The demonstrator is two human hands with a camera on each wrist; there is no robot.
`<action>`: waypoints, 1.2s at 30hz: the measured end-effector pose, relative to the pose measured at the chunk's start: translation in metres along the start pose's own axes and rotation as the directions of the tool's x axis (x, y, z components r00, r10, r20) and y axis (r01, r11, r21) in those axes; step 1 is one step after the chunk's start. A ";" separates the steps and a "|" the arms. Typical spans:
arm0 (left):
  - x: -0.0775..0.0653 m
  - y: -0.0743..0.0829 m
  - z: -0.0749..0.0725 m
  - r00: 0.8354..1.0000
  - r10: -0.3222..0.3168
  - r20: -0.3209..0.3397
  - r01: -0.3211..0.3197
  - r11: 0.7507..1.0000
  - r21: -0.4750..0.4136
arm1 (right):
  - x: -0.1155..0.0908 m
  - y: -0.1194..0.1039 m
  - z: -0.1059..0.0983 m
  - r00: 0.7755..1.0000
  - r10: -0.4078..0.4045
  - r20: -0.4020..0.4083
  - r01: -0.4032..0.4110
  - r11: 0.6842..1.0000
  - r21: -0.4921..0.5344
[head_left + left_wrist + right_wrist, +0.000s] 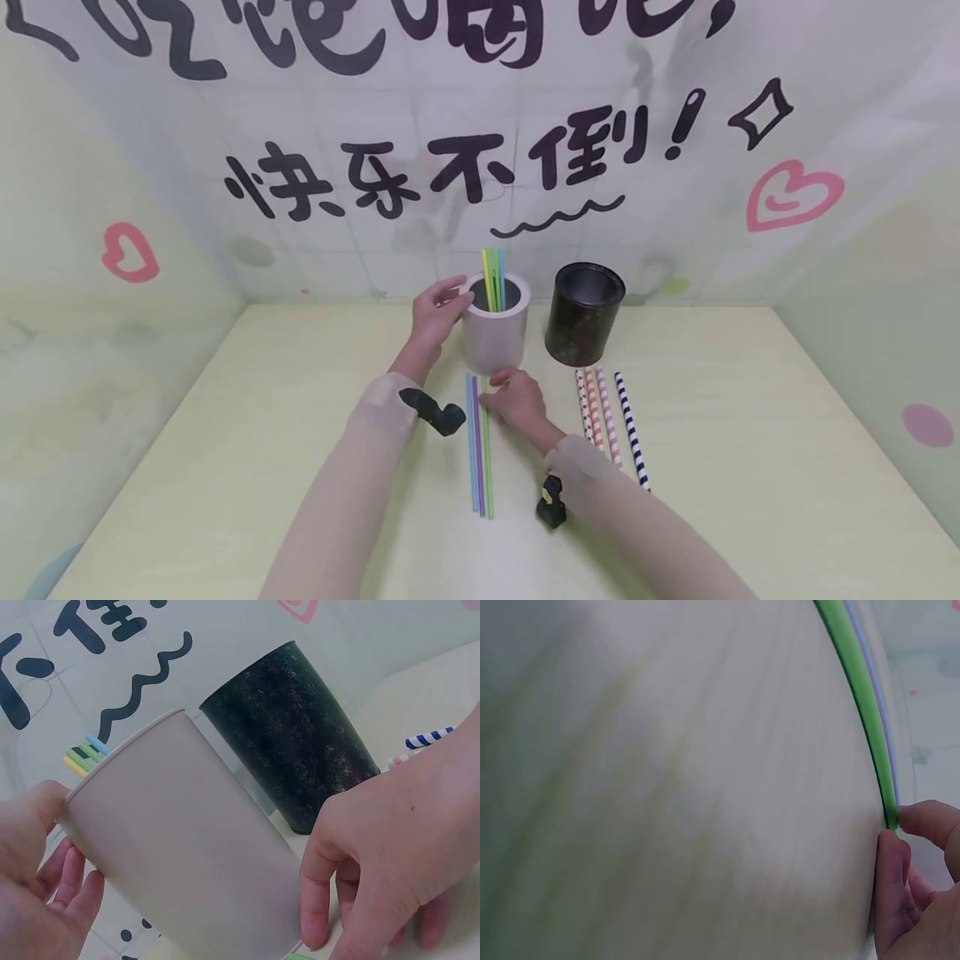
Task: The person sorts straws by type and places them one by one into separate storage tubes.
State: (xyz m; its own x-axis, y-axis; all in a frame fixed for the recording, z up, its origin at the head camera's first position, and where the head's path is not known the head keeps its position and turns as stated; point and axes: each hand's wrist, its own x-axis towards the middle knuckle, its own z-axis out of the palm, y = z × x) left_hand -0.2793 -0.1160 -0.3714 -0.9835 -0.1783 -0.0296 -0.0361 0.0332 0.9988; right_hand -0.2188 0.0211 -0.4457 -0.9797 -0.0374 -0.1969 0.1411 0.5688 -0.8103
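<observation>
A pale cylindrical cup (pixel 495 342) stands near the back wall, with yellow, green and blue straws (pixel 492 279) upright inside it. My left hand (pixel 438 315) holds the cup's left side, its thumb right at the rim and its fingers against the outer wall, as the left wrist view shows. In front of the cup lie a blue straw (pixel 472 467), a purple straw (pixel 479 475) and a green straw (pixel 488 479), side by side. My right hand (pixel 519 404) pinches the far end of the green straw (pixel 866 724) between thumb and finger, close by the cup's base.
Right of the pale cup stands a black cylindrical cup (pixel 583 325). Several patterned straws (pixel 607 417), dotted and striped, lie on the pale table (pixel 750 467) in front of it. Behind is a wall (pixel 360 258) with large lettering.
</observation>
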 end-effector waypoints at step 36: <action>0.000 -0.001 -0.001 1.000 -0.013 -0.009 0.013 1.000 -0.005 | -0.010 -0.021 -0.049 0.979 -0.178 0.100 0.122 0.904 0.411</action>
State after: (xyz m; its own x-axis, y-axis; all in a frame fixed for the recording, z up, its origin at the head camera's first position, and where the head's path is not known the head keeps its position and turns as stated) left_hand -0.2788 -0.1170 -0.3719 -0.9813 -0.1876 -0.0426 -0.0483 0.0257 0.9985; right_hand -0.2187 0.0497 -0.3991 -0.9700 -0.2198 -0.1037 0.0662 0.1718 -0.9829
